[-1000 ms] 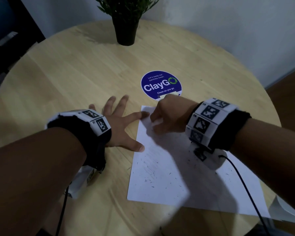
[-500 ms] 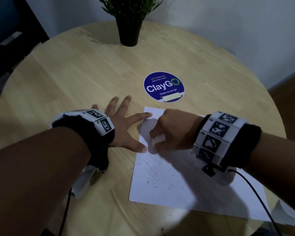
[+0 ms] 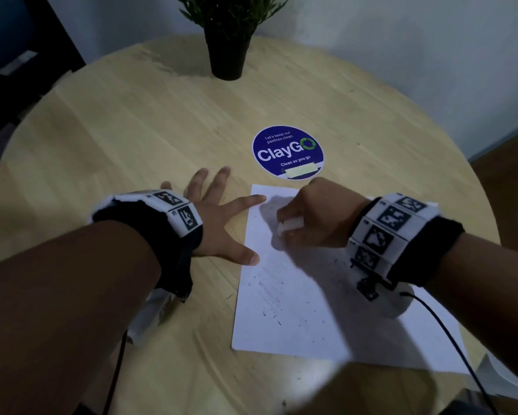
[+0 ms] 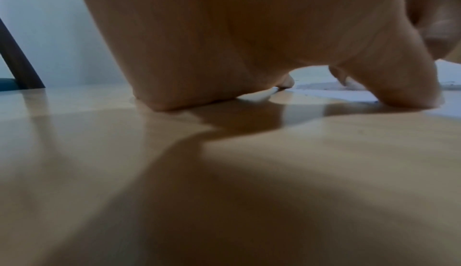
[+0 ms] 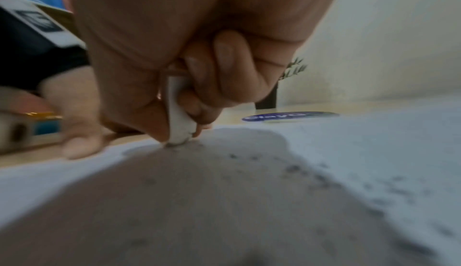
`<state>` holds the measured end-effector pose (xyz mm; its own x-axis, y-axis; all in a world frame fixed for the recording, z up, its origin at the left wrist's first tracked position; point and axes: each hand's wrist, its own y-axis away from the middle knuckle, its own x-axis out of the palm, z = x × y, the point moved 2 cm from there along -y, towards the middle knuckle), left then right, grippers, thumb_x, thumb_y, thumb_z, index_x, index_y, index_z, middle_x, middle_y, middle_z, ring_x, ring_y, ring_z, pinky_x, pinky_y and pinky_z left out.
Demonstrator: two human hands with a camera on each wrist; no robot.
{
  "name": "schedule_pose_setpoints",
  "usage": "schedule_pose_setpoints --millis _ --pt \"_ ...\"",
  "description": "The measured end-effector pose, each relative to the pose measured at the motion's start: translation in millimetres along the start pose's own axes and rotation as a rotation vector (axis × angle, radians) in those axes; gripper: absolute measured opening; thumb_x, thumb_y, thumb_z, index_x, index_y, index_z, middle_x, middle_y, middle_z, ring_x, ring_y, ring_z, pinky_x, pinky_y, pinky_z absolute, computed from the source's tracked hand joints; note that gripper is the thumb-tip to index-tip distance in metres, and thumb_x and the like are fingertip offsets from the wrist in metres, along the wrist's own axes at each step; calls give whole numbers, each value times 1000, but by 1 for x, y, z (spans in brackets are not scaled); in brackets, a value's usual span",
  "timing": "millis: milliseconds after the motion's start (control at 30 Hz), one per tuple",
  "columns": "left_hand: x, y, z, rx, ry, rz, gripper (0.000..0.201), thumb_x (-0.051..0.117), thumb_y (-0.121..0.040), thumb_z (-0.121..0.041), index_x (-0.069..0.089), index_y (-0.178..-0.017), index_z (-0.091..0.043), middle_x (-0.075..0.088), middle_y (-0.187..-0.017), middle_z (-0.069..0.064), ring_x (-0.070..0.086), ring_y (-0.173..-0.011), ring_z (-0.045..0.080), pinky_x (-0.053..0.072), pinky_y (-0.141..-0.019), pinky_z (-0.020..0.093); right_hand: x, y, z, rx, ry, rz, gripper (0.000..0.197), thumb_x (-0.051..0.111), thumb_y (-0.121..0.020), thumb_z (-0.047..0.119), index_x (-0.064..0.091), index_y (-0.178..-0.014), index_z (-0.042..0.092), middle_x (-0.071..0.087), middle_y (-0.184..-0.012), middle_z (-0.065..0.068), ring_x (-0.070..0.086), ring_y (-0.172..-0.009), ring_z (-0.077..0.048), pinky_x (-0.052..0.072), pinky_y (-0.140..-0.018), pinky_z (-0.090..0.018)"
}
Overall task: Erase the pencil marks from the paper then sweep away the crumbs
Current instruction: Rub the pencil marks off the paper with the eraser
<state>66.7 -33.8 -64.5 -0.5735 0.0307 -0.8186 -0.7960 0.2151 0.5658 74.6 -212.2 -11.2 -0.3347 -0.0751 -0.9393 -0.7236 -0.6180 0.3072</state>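
A white sheet of paper [image 3: 296, 295] lies on the round wooden table [image 3: 132, 130], strewn with dark eraser crumbs [image 3: 277, 320] and faint pencil marks. My right hand [image 3: 311, 217] pinches a white eraser [image 3: 290, 226] and presses its tip onto the upper left part of the sheet; in the right wrist view the eraser [image 5: 178, 120] touches the paper [image 5: 374, 152]. My left hand [image 3: 218, 217] lies flat with spread fingers, index finger and thumb resting on the sheet's left edge. The left wrist view shows the palm [image 4: 224, 43] on the table.
A round blue ClayGo sticker [image 3: 287, 152] sits just beyond the paper. A potted plant in a black pot [image 3: 227, 55] stands at the table's far edge. A cable runs from my right wrist off the near table edge. Another white sheet corner [image 3: 503, 378] shows at lower right.
My right hand with the eraser moved toward me down the sheet from its top edge, then stayed about there. The left hand has kept its place on the paper's edge.
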Motion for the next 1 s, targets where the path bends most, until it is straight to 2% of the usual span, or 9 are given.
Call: schedule_pose_setpoints --millis 133,267,333,433,600,667,733,900,1000 --pt "0 0 0 -1 15 5 101 54 -56 -91 -15 -129 -74 -46 -146 -12 -38 -139 24 -6 -106 70 12 14 14 -74 -68 77 26 59 -83 45 70 -85 22 55 -68 0 42 -67 -20 42 -68 -28" --pt "-1 1 0 -5 -3 5 101 52 -57 -91 -16 -129 -73 -46 -146 -12 -37 -139 24 -4 -108 69 6 8 -7 58 -39 -75 27 63 -82 44 70 -83 18 47 -64 -3 40 -68 -25 36 -64 -27" --pt "-1 1 0 -8 1 5 101 52 -56 -92 -16 -129 -74 -46 -146 -12 -37 -139 24 -4 -108 69 10 11 -1 22 -43 -24 24 62 -82 44 69 -83 20 47 -64 -1 39 -69 -24 36 -65 -27" --pt "0 2 -1 -10 -9 4 101 51 -56 -92 -17 -129 -74 -46 -147 -11 -36 -140 25 -3 -108 69 10 17 4 -52 -88 102 24 59 -80 46 70 -87 25 56 -68 1 43 -68 -20 44 -69 -28" --pt "0 1 -2 -15 -8 2 100 51 -58 -91 -17 -130 -73 -45 -147 -10 -36 -140 25 -4 -107 69 6 13 -12 40 -62 -63 16 64 -80 41 69 -81 26 49 -65 0 39 -67 -24 39 -67 -28" --pt "0 2 -1 -12 3 5 99 53 -59 -89 -15 -129 -74 -45 -147 -11 -36 -140 25 -5 -106 69 15 20 1 -37 -114 -6 17 65 -80 41 66 -78 24 53 -65 -1 40 -66 -24 42 -66 -30" --pt "0 2 -1 -9 1 -2 100 53 -58 -90 -15 -129 -74 -45 -148 -10 -36 -140 25 -4 -106 69 16 23 3 -35 -163 54 19 65 -80 42 69 -82 23 59 -69 -3 44 -67 -22 44 -68 -30" --pt "1 1 0 -6 -11 -15 102 51 -57 -92 -18 -129 -73 -44 -148 -11 -36 -140 24 -4 -107 69 8 21 -30 124 -190 -107 26 56 -83 46 66 -80 22 47 -62 -4 39 -65 -23 39 -66 -29" --pt "1 5 -2 -2 -7 -29 101 50 -60 -91 -18 -131 -71 -43 -149 -10 -35 -140 24 -5 -107 69 14 33 -33 153 -280 -161 20 56 -92 32 65 -79 20 52 -66 4 49 -69 -20 45 -73 -33"
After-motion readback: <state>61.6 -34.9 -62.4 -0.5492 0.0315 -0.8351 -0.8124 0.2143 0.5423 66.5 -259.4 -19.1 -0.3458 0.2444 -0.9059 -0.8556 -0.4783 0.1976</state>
